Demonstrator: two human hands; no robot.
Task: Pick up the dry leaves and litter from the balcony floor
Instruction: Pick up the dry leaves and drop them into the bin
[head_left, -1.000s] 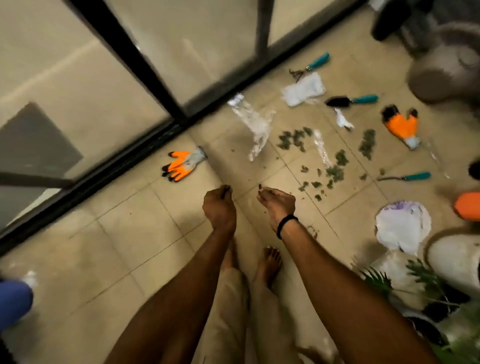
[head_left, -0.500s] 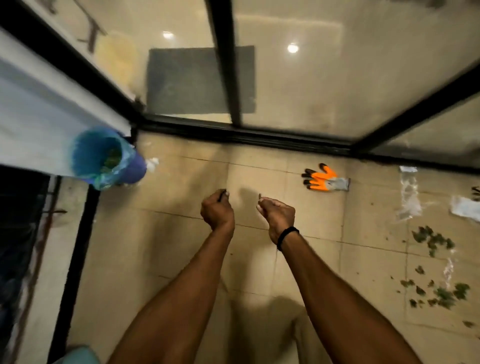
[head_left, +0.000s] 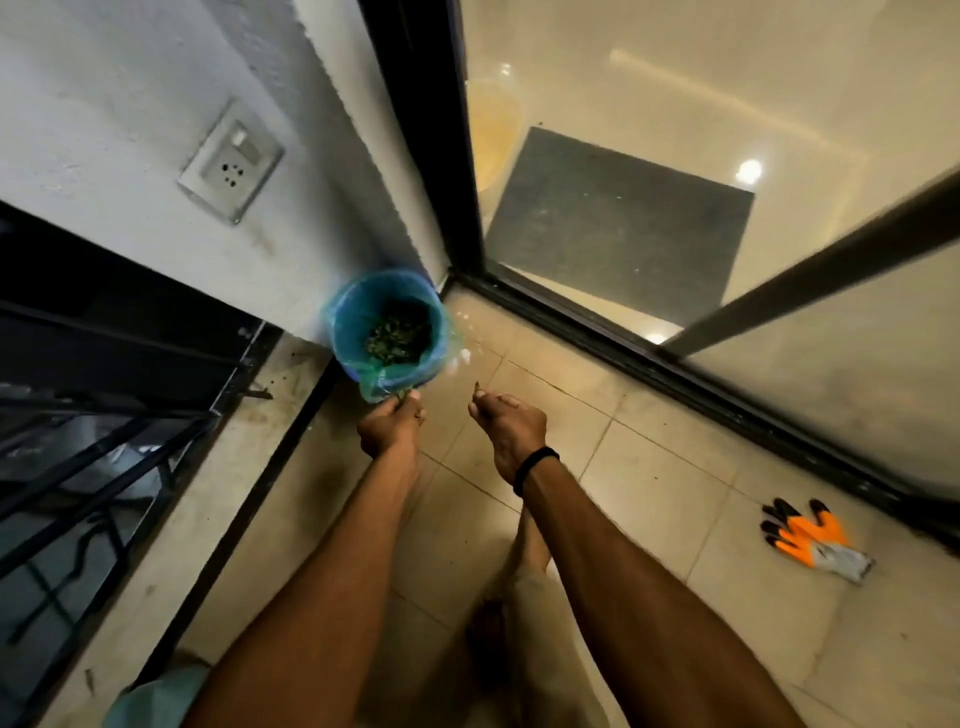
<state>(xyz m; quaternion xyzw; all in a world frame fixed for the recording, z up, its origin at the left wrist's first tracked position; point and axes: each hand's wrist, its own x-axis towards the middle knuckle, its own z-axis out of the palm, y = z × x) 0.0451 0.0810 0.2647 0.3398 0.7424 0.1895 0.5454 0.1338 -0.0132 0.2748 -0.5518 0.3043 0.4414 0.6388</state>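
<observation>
Dark dry leaves lie heaped in the blue-lined bin; left hand grips a sprig, right hand pinches a scrap.

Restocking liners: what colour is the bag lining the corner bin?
The bin liner is blue, clearest in the head view.

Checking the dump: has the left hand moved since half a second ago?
Yes. The left hand has moved up to the near rim of the blue bin, away from the orange glove.
</observation>
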